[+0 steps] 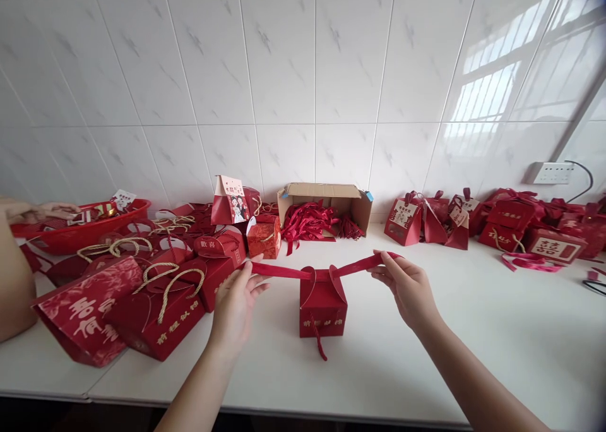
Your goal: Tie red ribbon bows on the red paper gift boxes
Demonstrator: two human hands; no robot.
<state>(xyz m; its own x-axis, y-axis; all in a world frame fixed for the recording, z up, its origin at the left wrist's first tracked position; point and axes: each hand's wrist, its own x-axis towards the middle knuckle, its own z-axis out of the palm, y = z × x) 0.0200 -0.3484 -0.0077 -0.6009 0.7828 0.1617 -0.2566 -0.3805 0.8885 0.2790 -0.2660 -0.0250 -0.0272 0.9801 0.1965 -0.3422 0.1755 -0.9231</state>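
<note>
A small red gift box (322, 306) with gold characters stands upright on the white table in front of me. A dark red ribbon (284, 271) passes through the top of the box, its two ends drawn out to either side. My left hand (235, 299) pinches the left end between thumb and fingers. On the other side my right hand (406, 287) pinches the right end. A twisted red cord (319, 338) hangs down the front of the box.
An open cardboard box (324, 192) of red ribbons stands against the tiled wall. Red boxes with rope handles (158, 312) crowd the left. Tied gift boxes (404, 220) line the right. Another person's hand (59, 210) is over a red basin (95, 235). A power strip (552, 173) is mounted right.
</note>
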